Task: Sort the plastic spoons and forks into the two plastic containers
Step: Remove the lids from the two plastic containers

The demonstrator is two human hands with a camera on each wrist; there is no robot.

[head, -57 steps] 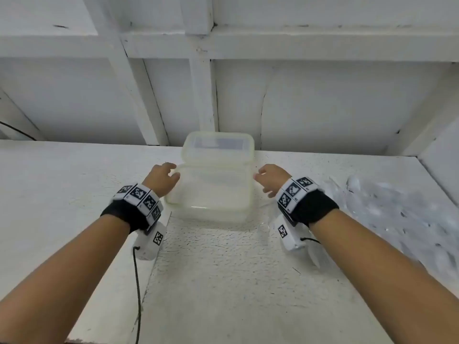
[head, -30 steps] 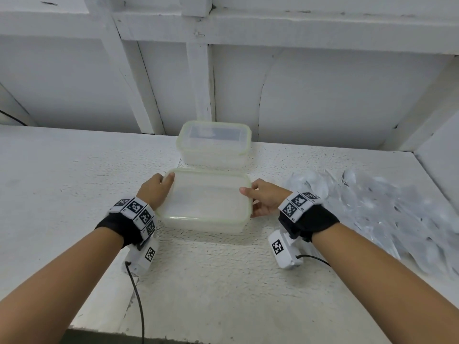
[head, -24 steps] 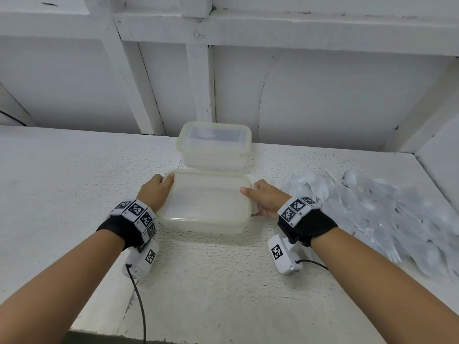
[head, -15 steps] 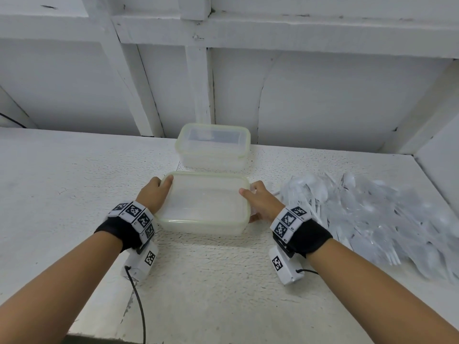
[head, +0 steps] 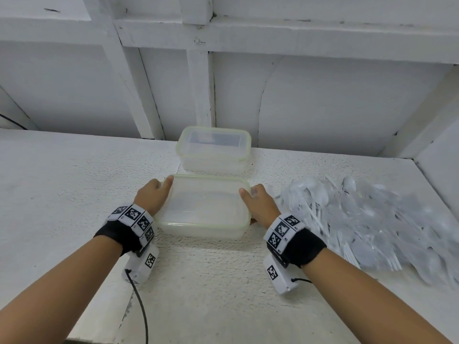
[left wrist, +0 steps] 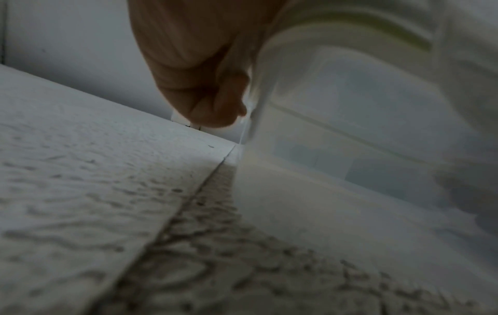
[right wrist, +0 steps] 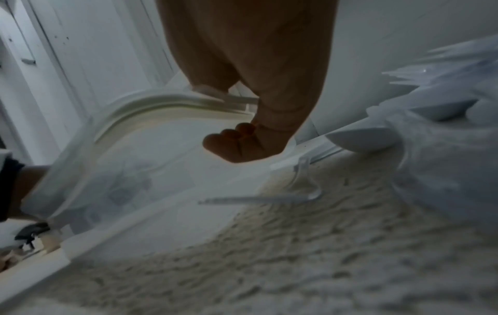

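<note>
Two clear lidless plastic containers with pale green rims stand on the white shelf. The far container is by the back wall and the near container is just in front of it; both look empty. My left hand grips the near container's left side, thumb on the rim, fingers curled against the wall. My right hand grips its right side the same way, as the right wrist view shows. A big pile of clear plastic spoons and forks lies to the right.
The shelf is rough white board with a seam running under the left wrist. A back wall with white beams rises behind the far container, and a side wall closes the right end. One loose clear utensil lies beside the near container.
Since the earliest frame both hands have taken hold of the near container and drawn it toward me, away from the far one. Over the last half second it has hardly moved.
</note>
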